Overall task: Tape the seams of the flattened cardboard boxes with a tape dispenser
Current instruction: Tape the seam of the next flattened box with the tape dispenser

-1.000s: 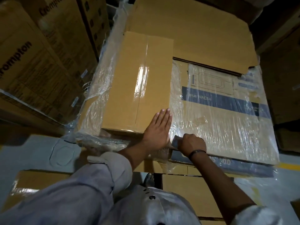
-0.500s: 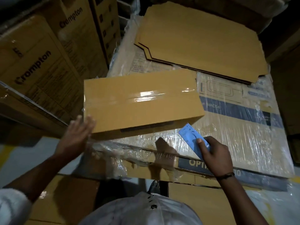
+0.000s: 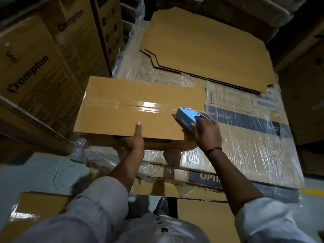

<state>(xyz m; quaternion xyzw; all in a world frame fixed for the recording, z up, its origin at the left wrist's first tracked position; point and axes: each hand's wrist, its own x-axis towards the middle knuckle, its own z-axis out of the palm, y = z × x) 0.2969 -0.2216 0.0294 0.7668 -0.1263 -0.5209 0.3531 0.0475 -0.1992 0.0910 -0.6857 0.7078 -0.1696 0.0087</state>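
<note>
Stacked printed cartons (image 3: 40, 67) hemmed in a shrink-wrapped pallet load (image 3: 245, 146) that served as the counter. On it lay the flattened box (image 3: 122, 120), its taped seam running crosswise. Left hand (image 3: 135, 139) gripped the near edge, thumb on top, likely to steady it. Right hand (image 3: 206, 132) was closed around the blue tape dispenser (image 3: 187, 118) at the seam's right end. More flat cardboard (image 3: 210, 46) waited beyond.

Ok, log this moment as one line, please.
phase: taping seam | left hand: gripping near edge of flattened box | right hand: holding blue tape dispenser at box's right end | seam: glossy tape visible
</note>
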